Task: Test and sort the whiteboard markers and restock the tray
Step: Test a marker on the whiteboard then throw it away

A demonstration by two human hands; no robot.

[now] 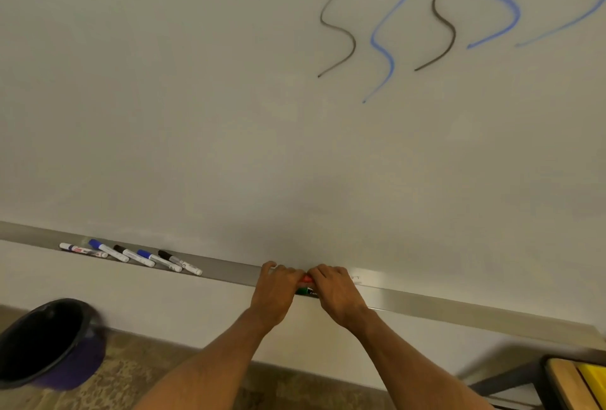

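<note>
Both my hands rest on the metal marker tray [459, 306] under the whiteboard [229, 114]. My left hand [277, 291] and my right hand [337, 293] close together over a bunch of markers; a red marker [306, 279] and a green marker [306, 291] show between them. The rest of the bunch is hidden under my fingers. Further left on the tray lie several capped markers [131, 255] with blue and black caps, side by side at a slant. Black and blue wavy test lines [390, 32] mark the board at the upper right.
A black bin [46, 344] with a purple outside stands on the carpet at the lower left. At the lower right corner is a dark-framed piece of furniture [570, 383] with a wooden top and something yellow on it.
</note>
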